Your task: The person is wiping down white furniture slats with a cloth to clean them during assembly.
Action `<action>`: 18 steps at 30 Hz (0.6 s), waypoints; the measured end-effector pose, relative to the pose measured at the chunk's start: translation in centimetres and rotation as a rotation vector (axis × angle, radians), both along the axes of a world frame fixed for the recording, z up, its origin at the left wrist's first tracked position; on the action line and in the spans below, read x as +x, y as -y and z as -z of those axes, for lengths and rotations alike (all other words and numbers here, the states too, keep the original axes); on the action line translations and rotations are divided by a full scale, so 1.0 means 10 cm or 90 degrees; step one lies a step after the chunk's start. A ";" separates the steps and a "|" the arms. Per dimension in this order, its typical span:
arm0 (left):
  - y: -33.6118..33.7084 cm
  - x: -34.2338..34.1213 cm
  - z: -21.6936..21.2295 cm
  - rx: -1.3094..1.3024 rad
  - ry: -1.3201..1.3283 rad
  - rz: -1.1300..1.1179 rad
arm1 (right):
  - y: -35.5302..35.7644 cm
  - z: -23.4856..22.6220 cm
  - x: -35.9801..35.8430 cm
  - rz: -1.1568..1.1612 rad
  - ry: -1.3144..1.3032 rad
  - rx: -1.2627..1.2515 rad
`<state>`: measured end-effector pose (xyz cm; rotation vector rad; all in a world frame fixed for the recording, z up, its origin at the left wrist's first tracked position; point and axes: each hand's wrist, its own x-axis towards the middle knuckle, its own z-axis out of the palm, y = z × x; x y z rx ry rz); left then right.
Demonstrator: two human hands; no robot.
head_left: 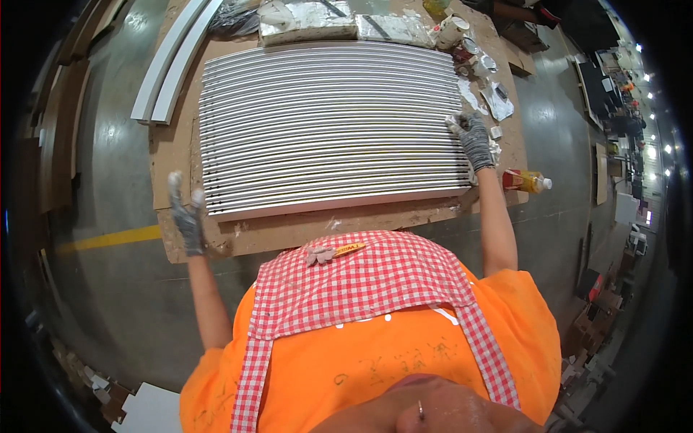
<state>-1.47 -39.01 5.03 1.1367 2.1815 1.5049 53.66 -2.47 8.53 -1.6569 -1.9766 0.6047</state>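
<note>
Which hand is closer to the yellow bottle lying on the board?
Right. The right hand rests at the slatted panel's right edge, just up-left of the yellow bottle. The left hand is at the panel's lower-left corner, far across.

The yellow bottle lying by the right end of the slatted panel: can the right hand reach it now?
Probably yes. The right hand rests on the slatted panel edge; the yellow bottle lies close beside that forearm, nothing between.

— What is the big white ribbed slatted panel (328, 126) like?
— Smooth, slightly glossy ridges. Beneath it, the brown fibreboard table (289, 229) looks matt and rough.
— And the gloves?
— Grey knitted cloth on both hands.
</note>
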 end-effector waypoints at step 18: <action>0.20 0.54 0.41 -0.015 -0.143 0.002 | 0.25 -0.26 -1.22 -0.378 0.205 -0.001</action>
